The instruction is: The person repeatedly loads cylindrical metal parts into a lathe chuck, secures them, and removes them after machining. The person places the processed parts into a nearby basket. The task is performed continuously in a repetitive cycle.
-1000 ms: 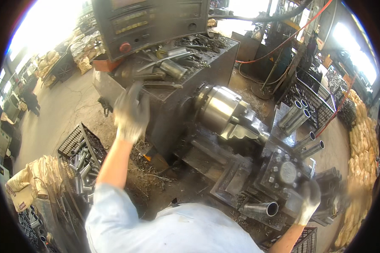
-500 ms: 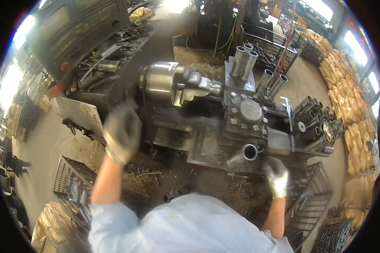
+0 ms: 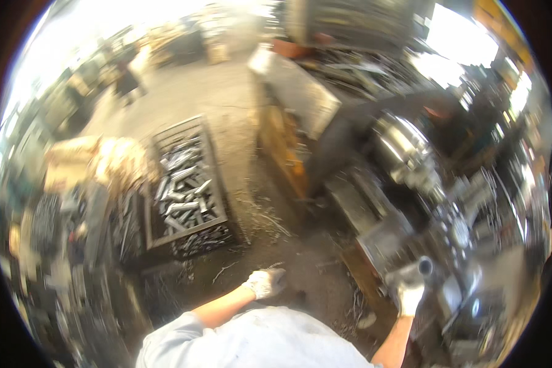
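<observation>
- The lathe (image 3: 374, 205) takes up most of the right side, badly smeared by motion blur. Going by what's shown, the step in hand is probably some part handling at the machine, with a hollow metal tube (image 3: 414, 273) being dealt with.
- Over to the left, a crate (image 3: 187, 233) heaped with metal pieces (image 3: 184, 184) is parked on the floor (image 3: 227, 92).
- The right forearm (image 3: 394, 345) is angled up from the lower edge, and the right hand (image 3: 408, 297), gloved, is held right at the tube. Gripped or just touched? Can't be made out.
- The left forearm (image 3: 227, 306) is slanted up and rightward, with the left hand (image 3: 265, 284) held low over the floor. Nothing is seen in it; its finger curl is too blurry to call.
- The tube is at the lathe's near side, mouth turned up and rightward. A firm hold would likely be called for next.
</observation>
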`<state>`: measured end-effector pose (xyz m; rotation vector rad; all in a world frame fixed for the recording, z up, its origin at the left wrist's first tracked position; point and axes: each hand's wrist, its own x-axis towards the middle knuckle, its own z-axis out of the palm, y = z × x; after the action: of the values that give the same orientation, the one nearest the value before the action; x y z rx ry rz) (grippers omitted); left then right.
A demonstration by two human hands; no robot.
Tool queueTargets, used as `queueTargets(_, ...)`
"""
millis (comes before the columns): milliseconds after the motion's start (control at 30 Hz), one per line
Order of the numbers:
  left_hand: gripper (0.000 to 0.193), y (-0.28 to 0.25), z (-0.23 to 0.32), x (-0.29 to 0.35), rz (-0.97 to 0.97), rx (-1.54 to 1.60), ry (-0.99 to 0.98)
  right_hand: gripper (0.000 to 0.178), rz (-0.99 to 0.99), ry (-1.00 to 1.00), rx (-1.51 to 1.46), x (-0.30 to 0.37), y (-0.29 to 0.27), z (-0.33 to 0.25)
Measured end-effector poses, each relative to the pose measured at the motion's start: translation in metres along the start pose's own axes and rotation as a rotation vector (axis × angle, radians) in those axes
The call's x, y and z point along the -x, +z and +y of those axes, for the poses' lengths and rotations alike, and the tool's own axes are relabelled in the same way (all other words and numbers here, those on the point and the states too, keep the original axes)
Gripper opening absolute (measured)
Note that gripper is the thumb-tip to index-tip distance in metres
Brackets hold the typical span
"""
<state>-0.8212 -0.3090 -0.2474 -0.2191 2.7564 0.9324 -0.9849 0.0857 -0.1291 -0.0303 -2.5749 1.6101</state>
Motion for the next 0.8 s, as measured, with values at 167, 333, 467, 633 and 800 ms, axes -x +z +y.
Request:
queueTargets(167, 0.046, -0.003, -0.052, 0.113, 0.164, 0.163, -0.241, 0.016, -0.332, -0.115, -0.116, 0.042, 0.122, -0.007)
queueTargets(333, 0.052, 0.002, -0.132, 0.284, 0.22, 0.242, -0.705, 0.048, -0.826, -0.529, 0.395, 0.155, 0.291, -0.073)
queueTargets(467, 0.055, 0.041, -0.172, 0.42, 0.543, 0.44, -1.137, 0.043, -1.343, -0.698, 0.281, 0.273, 0.373, -0.15)
queueTargets(633, 0.045, 0.136, -0.169, 0.53, 1.191, 0.784, -1.528, 0.037, -1.74, -1.009, 0.193, 0.4, 0.426, -0.229)
queueTargets(800, 0.026, 0.26, -0.122, 0.553, 2.315, 1.544, -1.354, 0.034, -2.144, -1.157, 0.01, 0.51, 0.478, -0.281)
